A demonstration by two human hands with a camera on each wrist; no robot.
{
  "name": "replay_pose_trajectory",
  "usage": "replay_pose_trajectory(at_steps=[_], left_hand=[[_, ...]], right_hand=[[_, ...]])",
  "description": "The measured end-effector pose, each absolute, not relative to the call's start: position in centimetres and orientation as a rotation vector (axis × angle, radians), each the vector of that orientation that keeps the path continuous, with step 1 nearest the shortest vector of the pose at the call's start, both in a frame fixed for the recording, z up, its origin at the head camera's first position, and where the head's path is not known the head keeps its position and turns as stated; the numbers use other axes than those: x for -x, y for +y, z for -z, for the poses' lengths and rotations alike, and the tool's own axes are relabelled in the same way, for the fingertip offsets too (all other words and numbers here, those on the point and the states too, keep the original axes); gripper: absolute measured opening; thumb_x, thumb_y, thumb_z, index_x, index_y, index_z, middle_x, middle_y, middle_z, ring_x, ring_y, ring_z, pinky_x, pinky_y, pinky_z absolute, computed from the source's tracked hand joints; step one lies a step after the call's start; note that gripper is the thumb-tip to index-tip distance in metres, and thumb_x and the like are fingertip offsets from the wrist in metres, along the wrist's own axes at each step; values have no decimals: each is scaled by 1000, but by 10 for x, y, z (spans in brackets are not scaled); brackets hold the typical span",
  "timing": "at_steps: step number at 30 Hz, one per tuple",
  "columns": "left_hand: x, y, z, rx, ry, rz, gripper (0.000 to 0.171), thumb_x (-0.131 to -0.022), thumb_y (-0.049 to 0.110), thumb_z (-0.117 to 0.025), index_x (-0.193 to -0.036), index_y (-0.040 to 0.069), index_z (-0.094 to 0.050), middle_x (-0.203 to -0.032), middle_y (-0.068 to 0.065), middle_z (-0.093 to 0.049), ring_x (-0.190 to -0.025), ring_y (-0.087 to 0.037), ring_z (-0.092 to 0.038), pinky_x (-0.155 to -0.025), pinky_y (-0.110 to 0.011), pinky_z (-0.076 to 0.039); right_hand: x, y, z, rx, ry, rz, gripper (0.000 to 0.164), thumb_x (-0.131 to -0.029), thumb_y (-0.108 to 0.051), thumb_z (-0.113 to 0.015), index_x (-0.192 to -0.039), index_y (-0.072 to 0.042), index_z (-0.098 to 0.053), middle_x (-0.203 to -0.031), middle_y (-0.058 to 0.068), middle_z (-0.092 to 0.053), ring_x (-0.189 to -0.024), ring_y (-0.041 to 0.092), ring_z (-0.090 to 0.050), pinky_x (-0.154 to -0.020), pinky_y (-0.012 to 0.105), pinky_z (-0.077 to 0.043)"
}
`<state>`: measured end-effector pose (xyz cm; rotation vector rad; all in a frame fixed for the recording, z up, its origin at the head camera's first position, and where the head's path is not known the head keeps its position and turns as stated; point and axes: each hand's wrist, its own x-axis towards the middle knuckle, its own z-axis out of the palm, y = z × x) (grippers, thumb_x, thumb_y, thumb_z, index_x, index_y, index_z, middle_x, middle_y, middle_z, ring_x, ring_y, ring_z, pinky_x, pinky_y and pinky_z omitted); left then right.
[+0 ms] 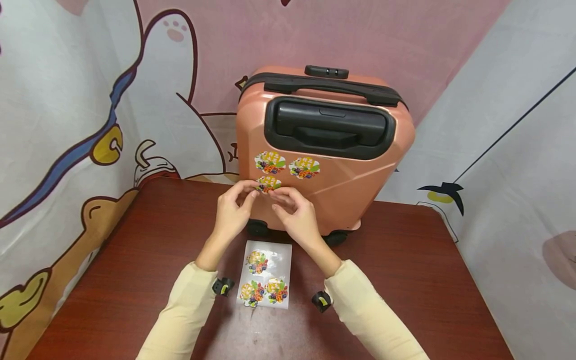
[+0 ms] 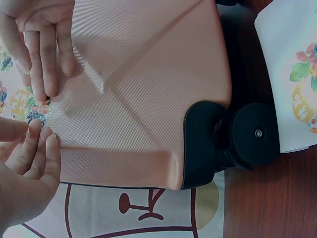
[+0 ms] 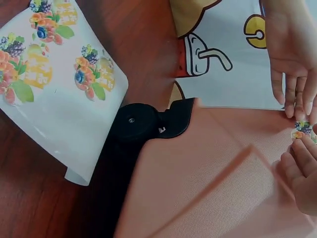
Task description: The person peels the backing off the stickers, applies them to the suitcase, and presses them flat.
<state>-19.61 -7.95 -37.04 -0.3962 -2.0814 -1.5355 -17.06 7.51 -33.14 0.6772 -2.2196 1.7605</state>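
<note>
A pink-orange suitcase (image 1: 342,185) stands on the table. Two round fruit-print stickers, a left one (image 1: 270,162) and a right one (image 1: 304,168), are on its front below the black handle recess. Under the left one, a third fruit sticker (image 1: 268,184) lies against the shell between both hands. My left hand (image 1: 231,207) pinches its left edge with thumb and forefinger. My right hand (image 1: 299,212) touches its lower right edge with fairly straight fingers, the thumb held apart. In the left wrist view, fingertips partly hide this sticker (image 2: 37,109).
A white sticker sheet (image 1: 279,255) with several fruit stickers lies on the brown table (image 1: 382,280) in front of the suitcase. The sheet curls at one corner. Black suitcase wheels (image 3: 133,121) are beside it. A cartoon-print cloth (image 1: 216,40) hangs behind.
</note>
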Motion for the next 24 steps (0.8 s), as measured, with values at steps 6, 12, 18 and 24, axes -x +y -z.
replay_pose_trajectory(at_steps=[6,12,18,24], left_hand=[[196,-80,370,390,-2102,1517,14,-85,-1,-61,-98,3,-65,-81,-9,-66,-66,-17,-54,-53,-22,-36],[197,-80,370,393,-2104,1503,14,-84,-2,-61,-97,3,-65,-80,-8,-66,-65,-15,-53,-52,-21,-36],[196,-80,370,397,-2095,1522,15,-84,-1,-61,-98,3,-65,-80,-8,-66,-66,-16,-54,-53,-21,-36],[197,-80,371,386,-2112,1507,14,-84,-1,-61,-98,3,-65,-81,-7,-66,-65,-15,-53,-53,-21,-36]], right_hand=[[172,77,319,-673,-2183,-1737,25,-79,15,-59,-103,15,-54,-102,28,-61,-97,38,-59,-74,38,-52],[172,77,309,-657,-2166,-1693,24,-79,14,-59,-103,13,-55,-102,26,-62,-97,36,-60,-67,29,-51],[171,78,323,-643,-2184,-1769,24,-80,15,-57,-104,16,-53,-103,28,-61,-98,39,-58,-77,43,-51],[178,81,338,-623,-2179,-1819,23,-81,13,-58,-103,12,-55,-103,25,-62,-96,37,-60,-76,38,-51]])
